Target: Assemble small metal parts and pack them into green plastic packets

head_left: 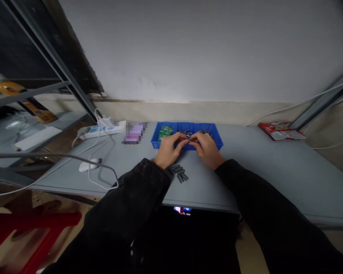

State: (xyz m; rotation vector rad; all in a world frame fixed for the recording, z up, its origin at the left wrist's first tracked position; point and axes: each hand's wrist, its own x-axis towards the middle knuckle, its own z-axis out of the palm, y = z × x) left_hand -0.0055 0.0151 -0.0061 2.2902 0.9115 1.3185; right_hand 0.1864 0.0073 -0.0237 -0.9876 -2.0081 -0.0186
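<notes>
The left hand (168,149) and right hand (208,148) nearly meet at the front of the blue tray (155,145), fingers curled inward; whether a small piece is pinched between them cannot be told. From that meeting point, a white cable (54,154) loops at eight o'clock beside the left sleeve (143,190), which could snag it by drawing back. At ten, green pieces (165,131) could spill if a wrist tipped the tray. Towards seven, dark cylinders (180,173) lie loose and might roll if brushed. At twelve, shiny pieces (185,133) could get mixed with neighbouring ones by a fumbled drop.
</notes>
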